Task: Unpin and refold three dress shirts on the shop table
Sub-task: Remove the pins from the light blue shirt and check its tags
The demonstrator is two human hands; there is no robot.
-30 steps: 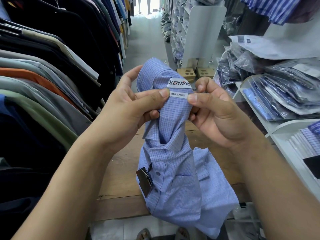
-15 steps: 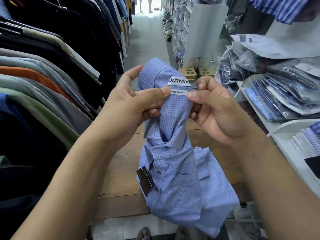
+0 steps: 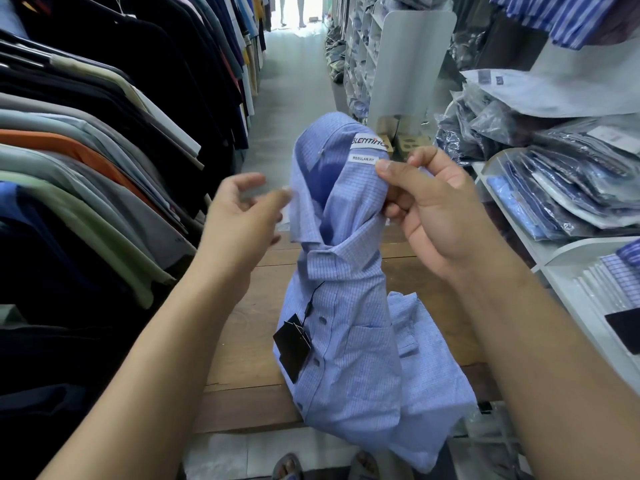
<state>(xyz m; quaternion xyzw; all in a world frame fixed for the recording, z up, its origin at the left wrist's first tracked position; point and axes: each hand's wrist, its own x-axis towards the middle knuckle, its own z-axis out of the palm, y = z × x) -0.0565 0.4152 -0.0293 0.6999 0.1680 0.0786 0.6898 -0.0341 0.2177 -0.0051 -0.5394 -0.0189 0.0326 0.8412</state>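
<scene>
The worktop [image 3: 249, 341] bore only the tail of the shirt [image 3: 353, 358], overhanging its near edge. The right hand [image 3: 436, 216] pinched the collar [image 3: 332, 174] in its fingers; the left hand [image 3: 235, 216] had its fingers released. One slipped pinch could send it to the floor [image 3: 225, 455].

Left hand [image 3: 242, 216] off the collar [image 3: 313, 174]

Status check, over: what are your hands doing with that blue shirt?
Right hand pinches blue shirt at collar label. Left hand open beside it, blurred. Shirt tail on wooden table; nothing in the way.
</scene>
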